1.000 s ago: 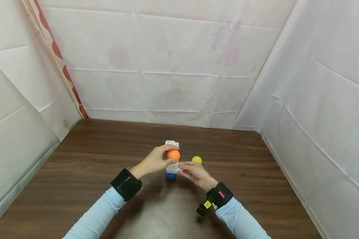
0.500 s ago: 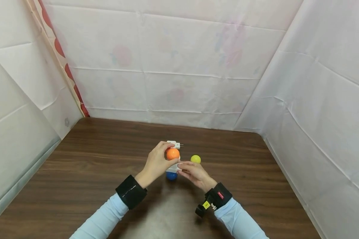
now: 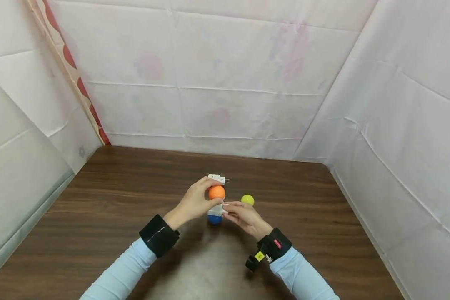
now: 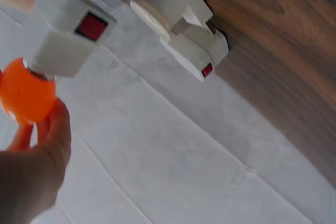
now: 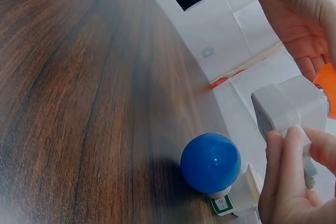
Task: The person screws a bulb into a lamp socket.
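My left hand [image 3: 193, 203] holds an orange light bulb [image 3: 216, 192] between fingers and thumb. The bulb's metal base meets the end of a white plug-in lamp socket [image 4: 68, 30] with a red switch; how deep it sits is hard to tell. My right hand [image 3: 247, 218] pinches this socket at its plug end, which the fingers partly cover in the right wrist view. Just below the held socket in the head view, a blue bulb [image 5: 211, 163] lies on the table. Behind my right fingers is a yellow bulb [image 3: 247, 200].
A second white plug-in socket [image 3: 216, 179] lies beyond my left fingertips, its prongs pointing right. The brown wooden table [image 3: 135, 179] is bordered by white sheeting [image 3: 217, 75] at the back and both sides.
My left hand swung to the right around the orange bulb, then came back to the left. The right hand stayed nearly still on the socket.
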`<state>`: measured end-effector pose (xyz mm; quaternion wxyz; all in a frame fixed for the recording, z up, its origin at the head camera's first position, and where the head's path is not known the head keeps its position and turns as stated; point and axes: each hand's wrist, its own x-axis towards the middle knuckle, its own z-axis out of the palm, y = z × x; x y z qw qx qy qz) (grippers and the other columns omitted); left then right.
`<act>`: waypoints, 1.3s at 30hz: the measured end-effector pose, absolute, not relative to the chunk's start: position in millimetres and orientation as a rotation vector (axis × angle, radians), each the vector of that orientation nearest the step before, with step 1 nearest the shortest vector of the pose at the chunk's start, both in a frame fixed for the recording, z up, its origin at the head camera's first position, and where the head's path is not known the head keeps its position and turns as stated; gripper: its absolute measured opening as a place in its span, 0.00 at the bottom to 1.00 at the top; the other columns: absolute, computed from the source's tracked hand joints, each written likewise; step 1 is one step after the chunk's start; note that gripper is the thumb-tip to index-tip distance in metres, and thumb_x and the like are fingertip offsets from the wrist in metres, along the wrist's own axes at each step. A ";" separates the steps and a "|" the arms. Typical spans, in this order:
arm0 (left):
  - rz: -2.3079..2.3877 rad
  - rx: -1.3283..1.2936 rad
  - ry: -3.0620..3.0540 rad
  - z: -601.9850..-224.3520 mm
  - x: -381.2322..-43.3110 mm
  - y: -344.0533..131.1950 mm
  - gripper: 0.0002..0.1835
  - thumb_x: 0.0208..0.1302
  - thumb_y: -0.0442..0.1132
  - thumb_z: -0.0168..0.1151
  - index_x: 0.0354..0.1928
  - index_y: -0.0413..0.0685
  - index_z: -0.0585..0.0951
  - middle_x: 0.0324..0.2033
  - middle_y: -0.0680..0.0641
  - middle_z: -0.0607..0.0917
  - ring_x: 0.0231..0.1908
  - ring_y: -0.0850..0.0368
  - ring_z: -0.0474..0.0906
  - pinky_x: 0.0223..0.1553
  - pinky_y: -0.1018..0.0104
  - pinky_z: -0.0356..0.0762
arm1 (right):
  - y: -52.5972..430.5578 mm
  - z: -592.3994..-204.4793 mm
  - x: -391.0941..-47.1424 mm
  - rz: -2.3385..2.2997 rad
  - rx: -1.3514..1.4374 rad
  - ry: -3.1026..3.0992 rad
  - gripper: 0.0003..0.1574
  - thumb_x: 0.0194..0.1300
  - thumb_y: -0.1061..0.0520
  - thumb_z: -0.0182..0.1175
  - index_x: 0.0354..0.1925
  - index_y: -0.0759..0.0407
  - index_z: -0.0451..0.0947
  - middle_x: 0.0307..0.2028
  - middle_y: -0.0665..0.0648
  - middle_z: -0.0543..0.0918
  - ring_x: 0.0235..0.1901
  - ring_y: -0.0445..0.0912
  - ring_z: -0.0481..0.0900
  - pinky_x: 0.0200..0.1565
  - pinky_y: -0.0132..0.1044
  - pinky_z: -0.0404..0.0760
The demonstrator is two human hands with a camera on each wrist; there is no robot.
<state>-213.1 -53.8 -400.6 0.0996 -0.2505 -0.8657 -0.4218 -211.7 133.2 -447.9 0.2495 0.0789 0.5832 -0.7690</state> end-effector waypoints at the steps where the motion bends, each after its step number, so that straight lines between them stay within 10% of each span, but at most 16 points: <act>1: -1.263 -0.769 -2.563 -399.9 -213.7 -55.3 0.22 0.49 0.36 0.70 0.49 0.44 0.78 0.45 0.47 0.78 0.40 0.55 0.75 0.42 0.58 0.79 | 133.2 -447.2 -211.4 -2.094 0.207 1.588 0.25 0.60 0.62 0.60 0.54 0.72 0.69 0.34 0.53 0.82 0.34 0.41 0.82 0.45 0.33 0.79; 39: -1.306 -0.615 -2.379 -411.6 -208.5 -40.1 0.25 0.43 0.38 0.75 0.47 0.44 0.78 0.44 0.47 0.78 0.39 0.56 0.76 0.36 0.58 0.79 | 139.3 -449.1 -211.0 -2.155 0.168 1.569 0.26 0.60 0.63 0.59 0.55 0.74 0.67 0.35 0.53 0.80 0.35 0.40 0.79 0.43 0.29 0.80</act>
